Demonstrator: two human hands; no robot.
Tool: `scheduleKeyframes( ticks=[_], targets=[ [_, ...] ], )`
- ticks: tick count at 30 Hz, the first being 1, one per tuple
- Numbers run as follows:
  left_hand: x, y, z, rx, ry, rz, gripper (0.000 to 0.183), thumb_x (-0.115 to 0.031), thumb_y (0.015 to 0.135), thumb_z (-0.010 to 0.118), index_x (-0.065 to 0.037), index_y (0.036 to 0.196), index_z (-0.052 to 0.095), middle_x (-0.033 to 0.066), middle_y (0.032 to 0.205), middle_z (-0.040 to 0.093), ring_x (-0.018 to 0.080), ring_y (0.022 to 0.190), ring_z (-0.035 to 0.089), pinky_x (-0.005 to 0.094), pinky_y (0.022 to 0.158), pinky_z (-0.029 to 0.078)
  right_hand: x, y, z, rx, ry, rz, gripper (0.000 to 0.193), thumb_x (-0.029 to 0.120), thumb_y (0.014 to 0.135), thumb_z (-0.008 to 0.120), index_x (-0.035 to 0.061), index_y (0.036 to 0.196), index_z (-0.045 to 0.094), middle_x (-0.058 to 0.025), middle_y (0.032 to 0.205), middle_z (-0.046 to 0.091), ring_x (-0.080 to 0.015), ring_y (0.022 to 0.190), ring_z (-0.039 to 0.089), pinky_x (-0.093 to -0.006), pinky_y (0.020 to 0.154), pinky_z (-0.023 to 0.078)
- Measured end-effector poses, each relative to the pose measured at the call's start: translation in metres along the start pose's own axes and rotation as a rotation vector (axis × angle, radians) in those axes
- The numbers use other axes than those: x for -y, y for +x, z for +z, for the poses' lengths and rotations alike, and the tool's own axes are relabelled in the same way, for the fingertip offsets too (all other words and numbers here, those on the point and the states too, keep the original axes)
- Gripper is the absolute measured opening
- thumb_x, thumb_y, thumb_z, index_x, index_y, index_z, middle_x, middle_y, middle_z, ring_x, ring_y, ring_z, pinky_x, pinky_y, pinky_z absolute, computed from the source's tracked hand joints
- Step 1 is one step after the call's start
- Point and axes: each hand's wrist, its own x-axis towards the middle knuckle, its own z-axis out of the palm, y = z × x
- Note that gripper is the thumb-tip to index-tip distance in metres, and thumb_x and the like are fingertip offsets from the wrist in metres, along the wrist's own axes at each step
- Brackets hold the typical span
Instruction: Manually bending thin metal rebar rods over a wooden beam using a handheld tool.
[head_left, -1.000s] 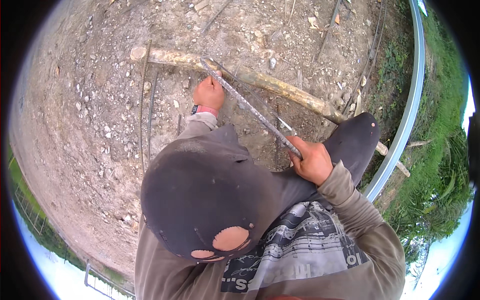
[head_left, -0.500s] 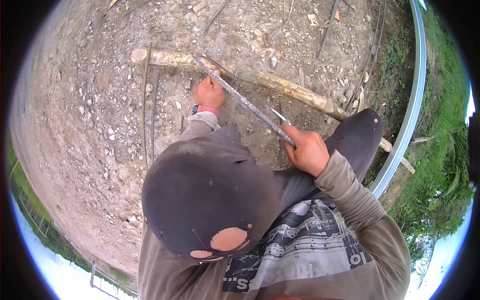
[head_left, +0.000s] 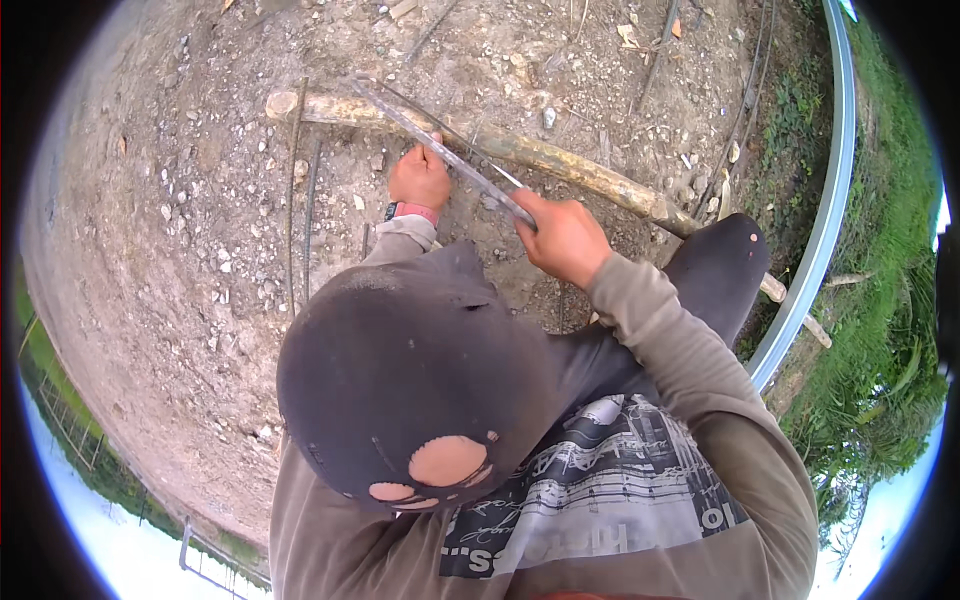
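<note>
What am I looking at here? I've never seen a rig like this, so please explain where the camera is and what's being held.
There's no machine: these are a person's bare hands. The camera is the left of two fisheye lenses worn on the head, looking down, so straight things look bent near the edge.

The right hand grips what looks like a hacksaw with a grey tubular metal frame and a thin blade, slanting across a long, pale brown wooden log. The left hand, wearing a watch on a pinkish band, is close beside the log; whether it grips anything is hidden.

Around them is stony brown ground, with thin metal rods lying at the left.
</note>
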Motion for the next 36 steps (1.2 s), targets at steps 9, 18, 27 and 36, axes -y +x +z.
scheduleKeyframes(
  ticks=[9, 18, 27, 36],
  targets=[
    [-0.004, -0.001, -0.002, -0.065, 0.052, 0.001, 0.038, -0.038, 0.088, 0.040, -0.010, 0.084, 0.065, 0.0189, 0.076, 0.062, 0.0398, 0.072, 0.058, 0.0490, 0.064, 0.045, 0.013, -0.054, -0.043, 0.059, 0.096, 0.053, 0.024, 0.024, 0.083, 0.054, 0.0134, 0.103, 0.054, -0.0185, 0.072, 0.061, -0.0393, 0.066, 0.059, -0.0479, 0.060, 0.047],
    [0.008, 0.023, -0.026, -0.020, -0.060, -0.118, 0.040, -0.032, 0.090, 0.040, -0.003, 0.075, 0.062, 0.0226, 0.072, 0.060, 0.0424, 0.071, 0.056, 0.0508, 0.063, 0.043, 0.009, 0.033, 0.008, -0.041, -0.024, -0.102, 0.024, 0.029, 0.083, 0.054, 0.0146, 0.103, 0.056, -0.0175, 0.073, 0.061, -0.0381, 0.071, 0.059, -0.0484, 0.063, 0.047],
    [0.003, 0.009, -0.016, -0.103, 0.024, 0.003, 0.049, -0.049, 0.089, 0.034, -0.009, 0.082, 0.062, 0.0196, 0.078, 0.062, 0.0412, 0.076, 0.058, 0.0499, 0.067, 0.045, -0.002, 0.013, -0.001, -0.087, 0.150, -0.047, 0.022, 0.022, 0.084, 0.057, 0.0090, 0.102, 0.057, -0.0200, 0.060, 0.054, -0.0391, 0.060, 0.055, -0.0454, 0.054, 0.043],
    [-0.006, 0.003, -0.026, -0.086, 0.024, -0.092, 0.048, -0.050, 0.088, 0.038, -0.009, 0.077, 0.061, 0.0192, 0.078, 0.062, 0.0406, 0.076, 0.058, 0.0490, 0.066, 0.045, 0.021, 0.014, -0.012, 0.009, 0.291, 0.046, 0.020, 0.022, 0.086, 0.056, 0.0062, 0.098, 0.058, -0.0203, 0.067, 0.056, -0.0387, 0.063, 0.056, -0.0424, 0.056, 0.043]
  ],
)
